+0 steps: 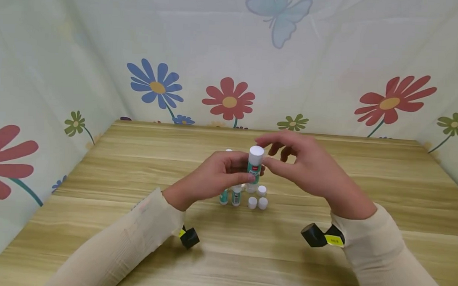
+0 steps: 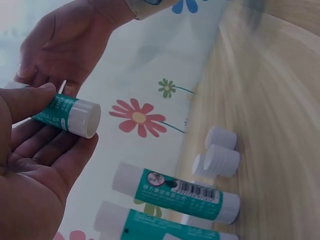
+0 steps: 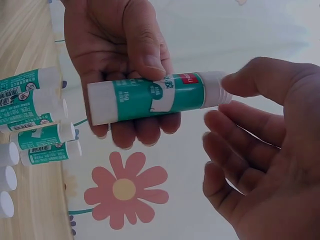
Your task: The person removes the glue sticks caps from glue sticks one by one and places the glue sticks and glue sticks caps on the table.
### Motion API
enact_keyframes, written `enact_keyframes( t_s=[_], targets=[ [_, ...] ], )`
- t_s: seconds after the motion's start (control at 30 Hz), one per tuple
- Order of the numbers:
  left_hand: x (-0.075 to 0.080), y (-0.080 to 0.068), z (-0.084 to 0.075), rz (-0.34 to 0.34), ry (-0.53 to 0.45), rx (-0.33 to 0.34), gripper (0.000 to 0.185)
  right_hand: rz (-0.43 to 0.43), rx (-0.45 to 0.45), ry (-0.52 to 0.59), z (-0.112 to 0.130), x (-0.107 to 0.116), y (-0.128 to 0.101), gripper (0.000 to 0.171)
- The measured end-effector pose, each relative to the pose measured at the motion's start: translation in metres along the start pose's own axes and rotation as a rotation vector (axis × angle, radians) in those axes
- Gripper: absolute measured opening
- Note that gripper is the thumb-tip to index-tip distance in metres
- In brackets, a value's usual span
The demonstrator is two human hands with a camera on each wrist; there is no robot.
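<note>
My left hand (image 1: 216, 174) holds a glue stick (image 1: 255, 168) upright, thumb across its green label and fingers behind. The stick has a white cap (image 3: 214, 89) on one end and a translucent white base (image 2: 85, 119) at the other. At that cap is my right hand (image 1: 304, 164), thumb and a fingertip against its sides, the other fingers loosely bent. Beneath the hands, more green-labelled glue sticks (image 1: 236, 196) stand upright on the table, partly hidden by the left hand. Loose white caps (image 1: 262, 203) stand beside them.
The wooden table (image 1: 225, 252) runs back to a curtain (image 1: 330, 70) printed with flowers and a butterfly. Both wrists carry black camera mounts (image 1: 314, 235) over beige sleeves (image 1: 115, 240). In the right wrist view, several glue sticks (image 3: 42, 136) stand close together.
</note>
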State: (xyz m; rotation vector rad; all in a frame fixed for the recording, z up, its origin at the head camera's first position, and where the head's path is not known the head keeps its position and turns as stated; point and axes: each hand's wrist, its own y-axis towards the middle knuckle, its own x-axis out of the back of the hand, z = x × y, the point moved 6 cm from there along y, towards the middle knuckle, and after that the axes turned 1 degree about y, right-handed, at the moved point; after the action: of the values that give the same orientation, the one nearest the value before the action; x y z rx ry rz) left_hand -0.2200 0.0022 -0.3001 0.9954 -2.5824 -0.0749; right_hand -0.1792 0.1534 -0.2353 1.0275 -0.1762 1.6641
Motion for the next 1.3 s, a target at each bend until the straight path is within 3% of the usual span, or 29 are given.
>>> enact_keyframes(
  t_s=[0.33, 0.57, 0.83, 1.07, 1.3],
  targets=[
    [0.013, -0.002, -0.004, -0.200, 0.062, -0.023, 0.035, -0.231, -0.172, 0.128, -0.011, -0.010, 0.004, 0.034],
    [0.007, -0.005, -0.002, -0.266, 0.188, -0.039, 0.032, -0.279, -0.166, 0.226, -0.013, -0.021, 0.005, 0.031],
    [0.004, -0.005, -0.004, -0.247, 0.188, -0.039, 0.032, -0.274, -0.182, 0.236, -0.012, -0.020, 0.003, 0.028],
    [0.001, -0.004, -0.004, -0.194, 0.163, -0.071, 0.033, -0.257, -0.180, 0.209, -0.008, -0.020, 0.003, 0.028],
    [-0.001, -0.004, -0.003, -0.128, 0.151, -0.059, 0.036, -0.247, -0.180, 0.199, -0.008, -0.020, 0.002, 0.026]
  ],
)
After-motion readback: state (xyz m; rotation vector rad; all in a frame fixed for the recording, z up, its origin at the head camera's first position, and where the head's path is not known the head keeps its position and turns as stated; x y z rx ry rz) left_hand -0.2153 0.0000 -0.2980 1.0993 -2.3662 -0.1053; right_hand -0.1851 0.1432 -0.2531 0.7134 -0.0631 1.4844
